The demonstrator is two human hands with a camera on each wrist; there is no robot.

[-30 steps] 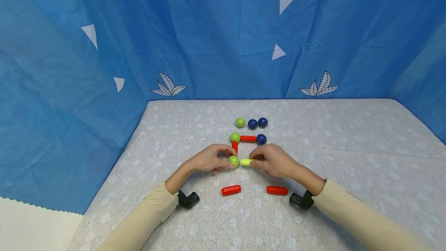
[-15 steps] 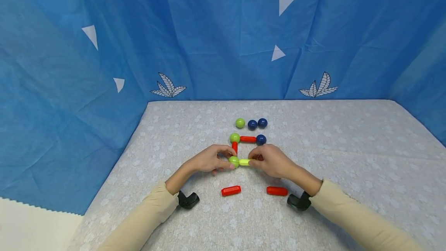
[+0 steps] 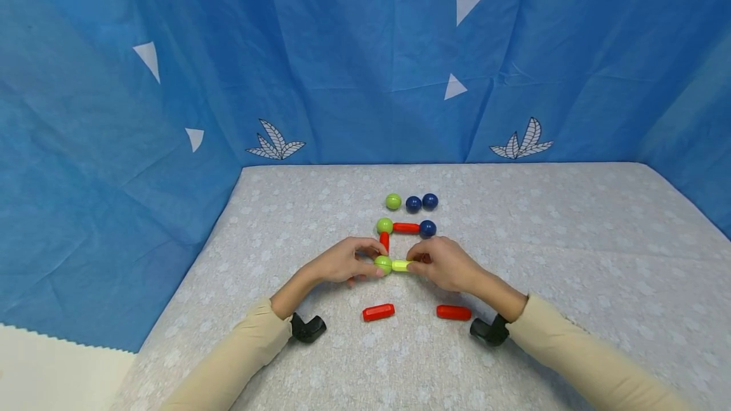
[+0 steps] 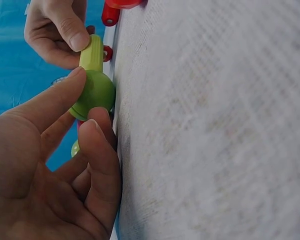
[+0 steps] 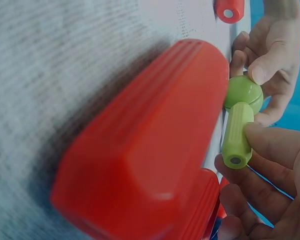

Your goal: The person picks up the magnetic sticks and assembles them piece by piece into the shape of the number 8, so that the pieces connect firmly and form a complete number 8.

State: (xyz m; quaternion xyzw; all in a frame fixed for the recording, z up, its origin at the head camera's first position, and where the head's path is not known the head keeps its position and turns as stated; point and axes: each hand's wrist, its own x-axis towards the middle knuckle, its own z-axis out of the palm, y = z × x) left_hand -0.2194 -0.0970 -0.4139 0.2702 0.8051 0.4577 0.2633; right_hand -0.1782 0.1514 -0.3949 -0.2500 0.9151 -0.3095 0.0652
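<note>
My left hand [image 3: 353,260] pinches a shiny green ball [image 3: 383,264] between thumb and fingers. From the right, my right hand [image 3: 448,263] pinches a short yellow-green rod [image 3: 401,266]. The rod's near end touches the ball; its other end, seen in the right wrist view, has a round grey disc [image 5: 235,160]. Behind the held ball runs a red rod [image 3: 384,243] up to another green ball [image 3: 384,226]. That ball joins a second red rod [image 3: 406,228], which ends at a dark blue ball [image 3: 428,228].
A loose green ball [image 3: 393,201] and two dark blue balls [image 3: 414,204] lie farther back. Nearer me are two red rods [image 3: 379,313], [image 3: 454,313] on the pale patterned cloth [image 3: 571,240]. In the right wrist view a red rod [image 5: 155,135] looms close. A blue curtain [image 3: 365,68] hangs behind.
One second ago a small gap stood between the yellow-green rod and the held green ball. My right hand has moved slightly left, and they now touch. My left hand has stayed put.
</note>
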